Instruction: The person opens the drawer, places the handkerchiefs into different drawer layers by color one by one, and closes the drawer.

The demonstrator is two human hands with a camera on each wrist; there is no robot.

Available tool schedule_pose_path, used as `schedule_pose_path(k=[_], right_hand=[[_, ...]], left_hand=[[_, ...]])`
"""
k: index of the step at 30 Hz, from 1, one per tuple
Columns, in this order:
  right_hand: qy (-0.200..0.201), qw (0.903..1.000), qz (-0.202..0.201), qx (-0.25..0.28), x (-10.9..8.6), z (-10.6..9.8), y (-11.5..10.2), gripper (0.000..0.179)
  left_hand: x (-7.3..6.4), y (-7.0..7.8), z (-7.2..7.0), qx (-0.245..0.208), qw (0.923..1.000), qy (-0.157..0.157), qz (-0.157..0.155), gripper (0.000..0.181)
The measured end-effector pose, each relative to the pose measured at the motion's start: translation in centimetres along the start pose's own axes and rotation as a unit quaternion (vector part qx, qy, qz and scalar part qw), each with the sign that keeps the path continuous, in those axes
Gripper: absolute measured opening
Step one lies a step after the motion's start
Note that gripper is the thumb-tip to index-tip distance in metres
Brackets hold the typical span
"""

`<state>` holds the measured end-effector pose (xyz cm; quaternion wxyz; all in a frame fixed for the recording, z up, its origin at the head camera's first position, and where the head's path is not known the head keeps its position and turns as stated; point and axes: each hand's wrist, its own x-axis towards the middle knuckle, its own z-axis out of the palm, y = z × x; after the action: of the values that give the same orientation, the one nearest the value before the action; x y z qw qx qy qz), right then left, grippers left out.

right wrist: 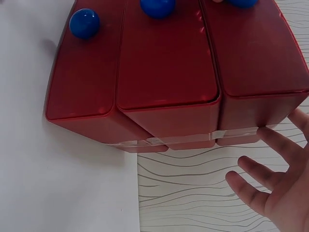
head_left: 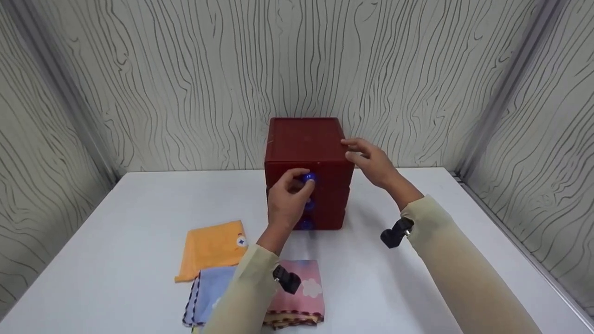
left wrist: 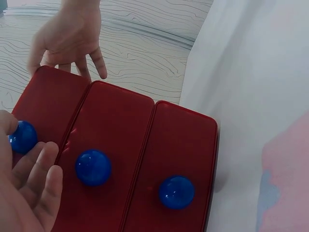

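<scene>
The red drawer box (head_left: 330, 195) stands at 12 o'clock on my white table (head_left: 139, 232). My left hand (head_left: 287, 199) pinches the top knob (head_left: 308, 176) between thumb and fingers, while my right hand (head_left: 373, 162) spreads at the box's upper edge toward 2 o'clock, fingertips against it but gripping nothing. I judge this the very start — all three fronts look closed, and the middle knob (left wrist: 93, 167) and bottom knob (left wrist: 176, 192) are untouched. Opening the top drawer seems left to do. The orange cloth (head_left: 213, 246) lies at 9 o'clock, the blue cloth (head_left: 214, 283) at 8, the pink cloth (head_left: 301, 292) near 6. I read no brand or lettering — only clear tape (right wrist: 193, 138) along the box's side and a starry round patch (head_left: 242, 241) on the orange cloth.
</scene>
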<state>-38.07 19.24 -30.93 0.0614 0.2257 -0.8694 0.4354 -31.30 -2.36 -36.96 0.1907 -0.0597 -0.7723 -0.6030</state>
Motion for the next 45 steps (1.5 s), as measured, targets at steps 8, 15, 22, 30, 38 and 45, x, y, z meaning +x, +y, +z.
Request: schedule_pose_path(k=[8,15,22,30,38,45], right_hand=[[0.007,0.9998,0.014,0.013,-1.0,-0.1,-2.4,0.04],[0.006,0.9996,0.021,0.016,-0.7,-0.3,-1.4,0.041],[0.005,0.9998,0.018,0.003,0.0,-0.3,0.0,0.042],[0.009,0.9997,0.019,0.015,-1.5,0.0,-3.2,0.04],[0.012,0.9996,0.02,0.018,-1.5,0.2,-3.2,0.04],[0.011,0.9995,0.019,0.023,-1.7,0.4,-3.1,0.041]], left_hand=[[-0.8,0.4,-0.3,-0.001,0.9999,-0.006,0.014,0.02],[-1.9,0.7,-0.6,-0.003,0.9993,-0.015,0.033,0.02],[-2.9,0.8,-0.8,0.004,0.9987,-0.016,0.048,0.02],[-4.3,1.5,-1.3,0.019,0.9983,-0.021,0.05,0.021],[-5.7,1.9,-1.9,0.056,0.9951,-0.019,0.08,0.02],[-7.1,2.4,-2.3,0.061,0.9939,-0.038,0.083,0.021]])
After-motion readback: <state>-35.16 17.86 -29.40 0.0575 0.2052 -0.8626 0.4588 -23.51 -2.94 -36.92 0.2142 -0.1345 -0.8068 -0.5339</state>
